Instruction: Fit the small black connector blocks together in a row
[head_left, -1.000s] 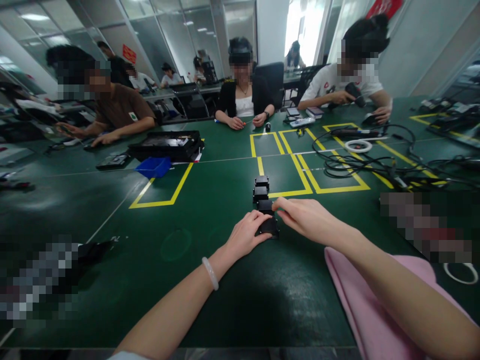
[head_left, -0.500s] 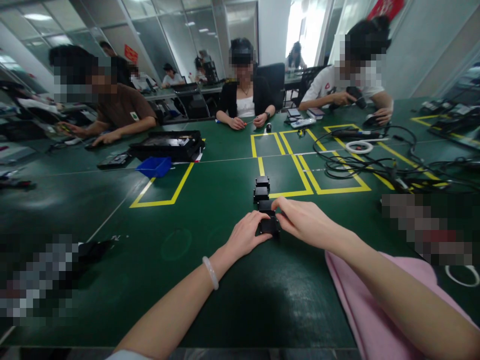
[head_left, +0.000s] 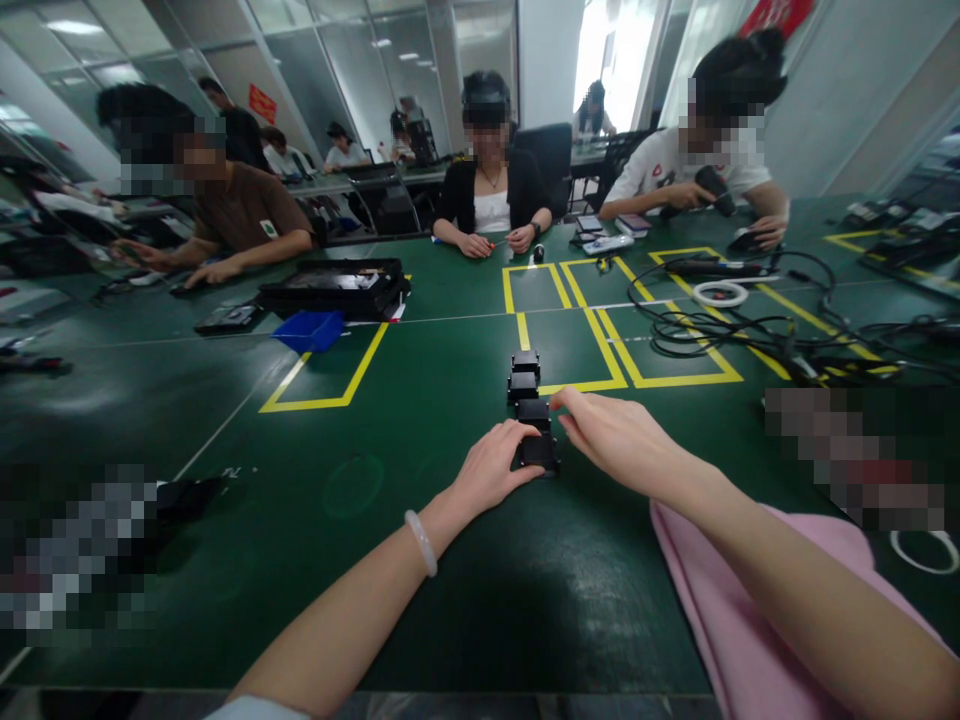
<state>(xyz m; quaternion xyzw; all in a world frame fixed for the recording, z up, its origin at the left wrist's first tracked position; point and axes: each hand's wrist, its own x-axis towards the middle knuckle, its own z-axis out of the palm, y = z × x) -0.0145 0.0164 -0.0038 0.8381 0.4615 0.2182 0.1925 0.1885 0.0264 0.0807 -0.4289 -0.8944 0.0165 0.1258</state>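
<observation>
Several small black boxes [head_left: 523, 381] stand in a row on the green table [head_left: 420, 420], running away from me. My left hand [head_left: 491, 468] grips the nearest black box [head_left: 538, 452] from its left side, fingers curled round it. My right hand [head_left: 611, 436] reaches in from the right, its fingers held together, fingertips on the right side of the second box [head_left: 533, 411] and the nearest one.
Yellow tape outlines [head_left: 600, 350] mark the table ahead. A blue bin [head_left: 309, 331] and a black case [head_left: 336, 289] sit at the left, tangled cables [head_left: 742, 325] at the right. A pink cloth [head_left: 750, 620] lies under my right arm. Three people sit across the table.
My right hand has shifted slightly away from me along the row of boxes. My left hand stays on the nearest box, which barely moved.
</observation>
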